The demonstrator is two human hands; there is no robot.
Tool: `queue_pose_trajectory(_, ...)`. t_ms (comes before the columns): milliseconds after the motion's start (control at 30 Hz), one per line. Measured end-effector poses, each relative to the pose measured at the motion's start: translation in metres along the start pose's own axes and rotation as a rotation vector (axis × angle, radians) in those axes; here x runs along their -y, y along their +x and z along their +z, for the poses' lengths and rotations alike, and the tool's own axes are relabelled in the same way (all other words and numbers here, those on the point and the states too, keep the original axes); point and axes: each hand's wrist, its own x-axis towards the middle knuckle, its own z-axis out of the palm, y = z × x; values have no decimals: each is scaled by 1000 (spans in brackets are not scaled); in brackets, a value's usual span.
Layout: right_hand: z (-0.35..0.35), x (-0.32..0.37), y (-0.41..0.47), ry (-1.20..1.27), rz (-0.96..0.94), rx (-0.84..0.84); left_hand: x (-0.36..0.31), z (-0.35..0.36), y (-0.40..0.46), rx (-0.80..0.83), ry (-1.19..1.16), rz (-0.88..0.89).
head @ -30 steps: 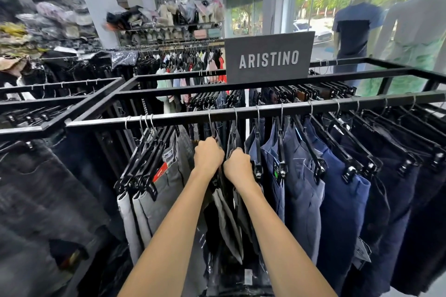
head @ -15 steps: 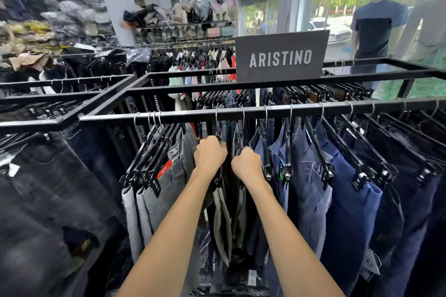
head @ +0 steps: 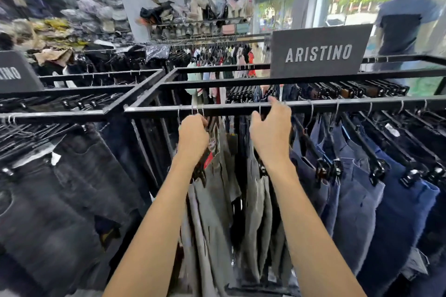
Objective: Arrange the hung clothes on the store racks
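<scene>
The left hand (head: 193, 137) grips grey trousers' hangers (head: 205, 152) at eleven o'clock; the right hand (head: 271, 132), fingers loosely spread, touches the rail (head: 337, 106), which runs nine-to-three. Blue trousers (head: 362, 200) hang nearer the right hand.

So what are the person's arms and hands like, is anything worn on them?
Both forearms are bare as far as the picture shows: no sleeves, gloves or watch. The left hand and right hand show no rings or bracelets on the sides in view.
</scene>
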Motion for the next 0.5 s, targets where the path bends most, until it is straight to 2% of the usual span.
queue_pose_trajectory(133,41,25,-21,50,43,131,21,0,-9,275,190,61)
queue_pose_trajectory(233,71,23,-36,-4,221,293,30,9,-17,277,187,161)
queue_pose_trajectory(333,98,12,-50,9,387,413,34,8,-22,318,185,146)
queue_pose_trajectory(500,128,-5,-43,93,520,401,43,5,-23,380,255,195)
